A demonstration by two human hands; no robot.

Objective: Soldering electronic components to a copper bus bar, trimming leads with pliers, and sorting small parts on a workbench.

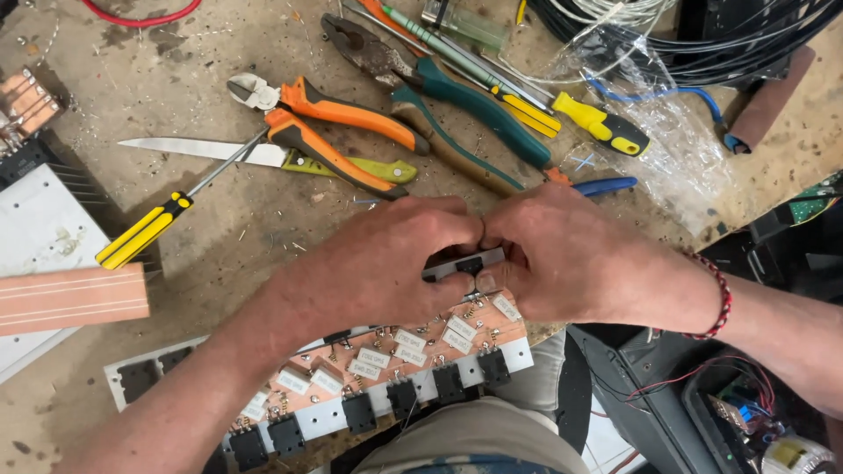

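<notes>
My left hand (386, 254) and my right hand (562, 250) meet at the middle of the bench, thumbs touching. Together they pinch a small black component on a short grey metal piece (464, 263). Just below the hands lies a copper circuit board (386, 364) carrying several white block resistors. A row of black transistors on a pale metal strip (386, 404) runs along its near edge. My right wrist wears a red beaded bracelet (718, 298).
Behind the hands lie orange-handled cutters (338, 118), teal-handled pliers (457, 96), a knife (211, 151), and yellow-and-black screwdrivers (145, 230) (601, 125). A copper strip (70, 298) lies over a white panel at left. Clear plastic and black cables fill the back right.
</notes>
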